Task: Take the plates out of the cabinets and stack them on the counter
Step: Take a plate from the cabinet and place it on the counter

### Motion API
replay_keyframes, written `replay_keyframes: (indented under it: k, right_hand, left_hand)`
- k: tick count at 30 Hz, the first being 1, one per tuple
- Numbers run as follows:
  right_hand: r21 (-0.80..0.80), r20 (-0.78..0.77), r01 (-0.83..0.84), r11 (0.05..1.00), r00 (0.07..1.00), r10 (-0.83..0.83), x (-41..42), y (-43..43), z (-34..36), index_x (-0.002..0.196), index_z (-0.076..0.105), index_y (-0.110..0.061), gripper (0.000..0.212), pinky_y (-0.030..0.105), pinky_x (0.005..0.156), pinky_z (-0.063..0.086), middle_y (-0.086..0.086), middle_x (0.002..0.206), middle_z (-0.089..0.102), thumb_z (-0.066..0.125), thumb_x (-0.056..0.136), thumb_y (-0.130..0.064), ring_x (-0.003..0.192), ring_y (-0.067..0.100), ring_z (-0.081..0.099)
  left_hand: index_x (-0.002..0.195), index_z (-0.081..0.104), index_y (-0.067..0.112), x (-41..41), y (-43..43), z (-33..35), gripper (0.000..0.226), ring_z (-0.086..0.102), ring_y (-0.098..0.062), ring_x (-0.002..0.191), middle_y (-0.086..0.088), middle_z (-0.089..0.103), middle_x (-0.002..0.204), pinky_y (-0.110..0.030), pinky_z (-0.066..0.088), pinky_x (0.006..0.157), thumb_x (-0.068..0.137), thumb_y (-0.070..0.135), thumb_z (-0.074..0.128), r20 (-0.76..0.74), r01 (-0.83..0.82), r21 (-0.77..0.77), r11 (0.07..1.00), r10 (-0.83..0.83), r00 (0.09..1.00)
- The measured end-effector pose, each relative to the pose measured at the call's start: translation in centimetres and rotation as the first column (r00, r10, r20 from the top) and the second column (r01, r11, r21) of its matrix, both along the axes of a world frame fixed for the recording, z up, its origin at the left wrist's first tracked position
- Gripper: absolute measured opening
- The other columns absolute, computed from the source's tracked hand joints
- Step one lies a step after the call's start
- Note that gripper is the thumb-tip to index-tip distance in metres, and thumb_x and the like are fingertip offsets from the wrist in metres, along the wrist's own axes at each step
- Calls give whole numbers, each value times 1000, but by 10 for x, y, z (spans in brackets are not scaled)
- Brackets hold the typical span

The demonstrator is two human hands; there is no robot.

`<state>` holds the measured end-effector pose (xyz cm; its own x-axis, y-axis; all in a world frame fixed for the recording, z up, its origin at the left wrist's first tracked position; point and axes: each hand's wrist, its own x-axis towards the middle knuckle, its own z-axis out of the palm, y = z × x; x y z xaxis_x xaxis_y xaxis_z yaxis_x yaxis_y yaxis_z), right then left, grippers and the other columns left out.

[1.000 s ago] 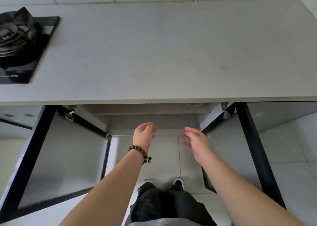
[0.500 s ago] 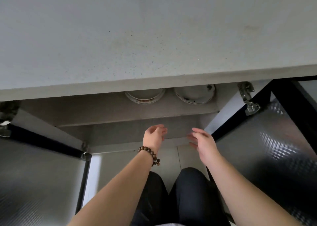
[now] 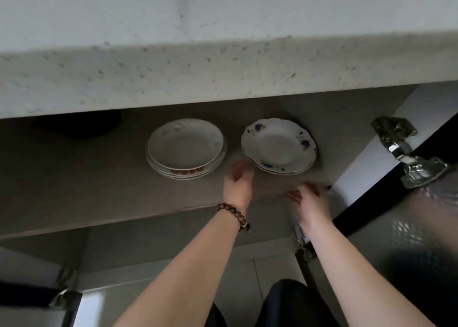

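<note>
Two small stacks of white plates sit on the cabinet shelf point(image 3: 99, 197) under the counter point(image 3: 223, 61). The left stack point(image 3: 186, 148) shows red-orange flowers on a lower rim. The right stack point(image 3: 278, 146) has blue flowers and a wavy edge. My left hand point(image 3: 238, 183), with a bead bracelet on the wrist, is open just in front of the gap between the stacks, its fingertips near the right stack's lower left rim. My right hand point(image 3: 308, 200) is open and blurred, below and to the right of the right stack, holding nothing.
The counter's thick speckled front edge overhangs the shelf. An open cabinet door point(image 3: 406, 240) with a dark frame and a metal hinge point(image 3: 409, 158) stands at the right. Another door edge point(image 3: 37, 299) is at the lower left. A dark object point(image 3: 81, 125) sits far left on the shelf.
The view has dropped lower and closer, so both plate stacks are now fully visible. Both hands have reached forward onto the shelf toward the right stack.
</note>
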<state>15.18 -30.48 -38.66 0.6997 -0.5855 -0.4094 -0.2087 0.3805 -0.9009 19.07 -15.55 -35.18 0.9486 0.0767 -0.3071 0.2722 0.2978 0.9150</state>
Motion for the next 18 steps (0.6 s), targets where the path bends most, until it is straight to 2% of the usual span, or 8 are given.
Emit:
replay_keyframes:
  k: [3,5,8,10,12,14,16,18]
  right_hand:
    - [-213,-40,37,976,998,-47,13,-14,-2,106,55,-1,16,28,53,53,17,89,60,52,93,-9,60,18,60]
    - [-257,-13,57,965,998,-63,22,-21,3,106,56,3,22,33,60,56,14,83,63,57,92,-14,60,17,62]
    - [-281,-20,10,960,1000,-16,44,-32,11,114,56,4,35,44,77,57,18,101,66,60,91,-23,72,24,68]
    - [-439,-152,-96,894,988,31,60,-36,14,115,59,4,47,49,88,53,20,110,66,61,89,-35,92,35,67]
    - [-582,-290,-188,791,957,15,74,-38,18,119,59,3,56,44,92,49,23,117,65,62,87,-43,108,38,62]
    - [-646,-353,-247,722,936,5,86,-38,21,122,56,5,56,37,89,45,25,122,62,60,89,-40,114,37,58]
    - [-645,-387,-266,716,922,-6,94,-39,23,121,56,7,48,36,86,44,26,123,61,57,92,-31,115,37,57]
    - [-634,-399,-266,727,917,-13,98,-39,23,120,56,7,40,32,76,43,26,123,61,55,92,-23,113,36,58]
  left_hand:
    - [105,61,11,24,-11,2,19,60,-12,97,1,66,103,-18,46,86,88,1,59,53,3,33,999,-5,999]
    - [118,56,6,35,-11,3,30,57,-14,104,0,62,111,-22,41,87,89,6,59,40,24,132,991,-30,999]
    - [122,53,1,51,-14,-2,36,56,-21,108,-11,61,118,-31,43,94,88,9,59,23,49,276,960,-57,998]
    - [118,55,-1,60,-18,-1,32,59,-27,109,-16,63,119,-34,46,94,87,8,59,43,38,337,941,-56,998]
    - [119,56,-2,71,-23,3,33,59,-31,110,-18,64,118,-29,45,86,88,9,59,62,29,414,910,-60,996]
    - [123,55,-1,82,-26,7,34,57,-32,112,-19,63,120,-26,42,82,90,7,56,73,25,465,885,-67,995]
    - [124,55,-3,90,-29,7,33,56,-34,114,-22,62,122,-22,39,79,93,3,49,80,37,495,868,-88,993]
    - [122,58,-2,93,-30,4,32,55,-34,115,-21,62,121,-23,38,81,93,1,47,88,34,541,840,-97,991]
